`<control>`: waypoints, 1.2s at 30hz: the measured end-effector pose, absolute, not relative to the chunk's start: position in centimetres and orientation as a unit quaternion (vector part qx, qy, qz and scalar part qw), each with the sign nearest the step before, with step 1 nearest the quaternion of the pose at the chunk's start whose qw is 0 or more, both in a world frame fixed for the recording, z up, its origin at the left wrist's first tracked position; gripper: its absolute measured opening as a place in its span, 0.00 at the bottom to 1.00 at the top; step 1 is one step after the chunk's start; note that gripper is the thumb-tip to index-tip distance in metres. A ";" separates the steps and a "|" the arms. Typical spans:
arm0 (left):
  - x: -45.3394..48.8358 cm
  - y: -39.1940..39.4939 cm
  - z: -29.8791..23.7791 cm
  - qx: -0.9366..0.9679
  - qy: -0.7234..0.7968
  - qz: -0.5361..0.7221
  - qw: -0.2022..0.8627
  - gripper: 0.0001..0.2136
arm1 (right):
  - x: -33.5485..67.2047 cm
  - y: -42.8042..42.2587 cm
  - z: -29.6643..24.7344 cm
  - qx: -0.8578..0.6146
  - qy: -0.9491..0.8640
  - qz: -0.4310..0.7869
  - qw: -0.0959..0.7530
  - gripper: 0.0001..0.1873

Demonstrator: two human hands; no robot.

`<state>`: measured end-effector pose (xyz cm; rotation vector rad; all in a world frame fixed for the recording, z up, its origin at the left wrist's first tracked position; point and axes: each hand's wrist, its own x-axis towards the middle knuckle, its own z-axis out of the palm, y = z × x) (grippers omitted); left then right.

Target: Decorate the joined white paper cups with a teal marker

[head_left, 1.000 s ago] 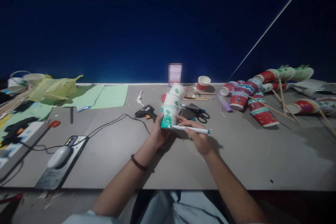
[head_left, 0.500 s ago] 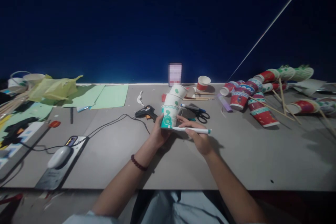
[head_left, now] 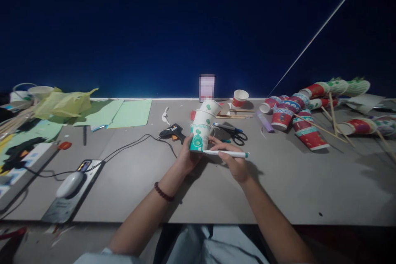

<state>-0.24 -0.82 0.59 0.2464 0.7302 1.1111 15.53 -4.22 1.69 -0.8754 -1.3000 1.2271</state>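
My left hand (head_left: 186, 157) is wrapped round the lowest cup of a joined row of white paper cups (head_left: 201, 121) with green patterns. The row leans to the right and bends near its top. Between the fingers of my right hand (head_left: 234, 161) is a white marker pen (head_left: 227, 154) with a green end, its tip at the bottom edge of the lowest cup. Whether the tip touches the cup I cannot tell. Just left of the cups lies a black glue gun (head_left: 171, 132) with its cord. To their right are scissors (head_left: 239, 137) and a blue-and-white pen (head_left: 227, 126).
Rows of red, blue and green paper cups (head_left: 283, 117) with sticks lie at the right. A single red cup (head_left: 240, 98) stands near the back wall. Green paper (head_left: 130, 113), a yellow bag (head_left: 64, 105), a power strip (head_left: 26, 171) and a phone (head_left: 63, 208) occupy the left.
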 end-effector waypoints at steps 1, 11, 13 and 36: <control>-0.3 -0.8 0.6 0.113 0.342 0.514 0.778 0.16 | 15.5 -4.2 1.6 -0.366 -0.548 0.518 0.545 0.08; -0.1 -0.9 0.9 0.130 0.321 0.512 0.786 0.17 | 15.4 -4.2 1.7 -0.381 -0.553 0.501 0.546 0.09; -0.1 -0.9 0.8 0.128 0.323 0.515 0.783 0.17 | 15.5 -4.2 1.7 -0.373 -0.552 0.507 0.547 0.09; 0.1 -0.9 0.8 0.126 0.309 0.523 0.784 0.16 | 15.4 -4.1 1.6 -0.385 -0.557 0.492 0.547 0.10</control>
